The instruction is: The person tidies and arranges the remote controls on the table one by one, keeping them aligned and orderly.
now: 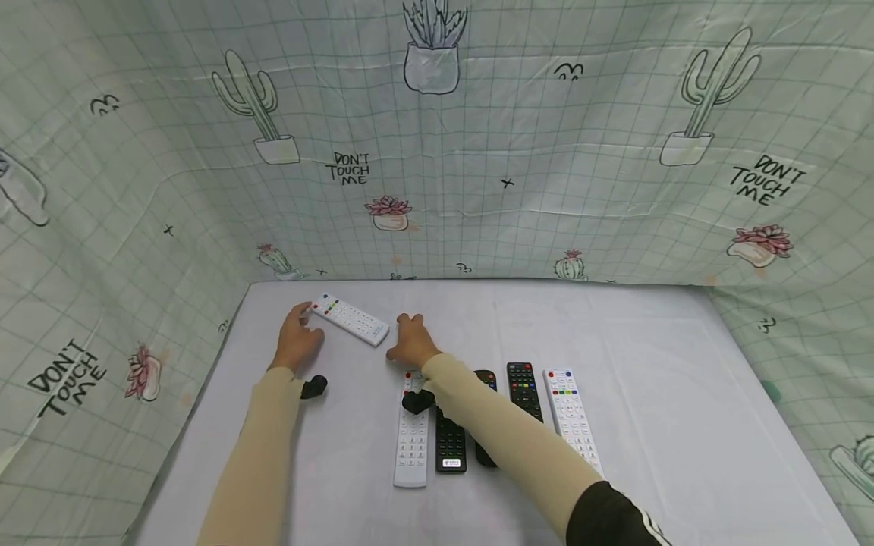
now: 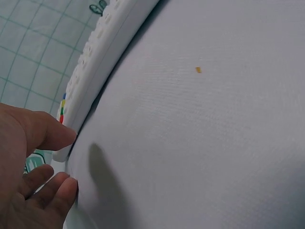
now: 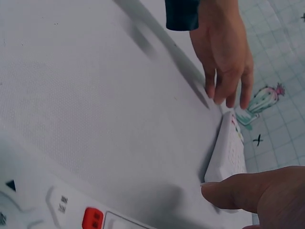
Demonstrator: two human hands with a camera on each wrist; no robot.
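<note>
A white remote control [image 1: 350,318] lies slanted on the white cloth at the far left of the table. At its left end is my left hand [image 1: 298,341], thumb apart from the loosely bent fingers; in the left wrist view the thumb [image 2: 50,133] is beside the remote's end, and whether it touches cannot be told. My right hand [image 1: 413,343] hovers off the remote's right end with its fingers spread and nothing in it. In the right wrist view the right thumb [image 3: 238,193] overlaps the near end of the same remote [image 3: 225,155].
Nearer the front lie a white remote [image 1: 411,447], a black remote [image 1: 451,440], another black remote [image 1: 486,457] partly under the right sleeve, a third black one [image 1: 523,385] and a white one [image 1: 572,413]. Patterned cloth [image 1: 505,227] hangs behind the table.
</note>
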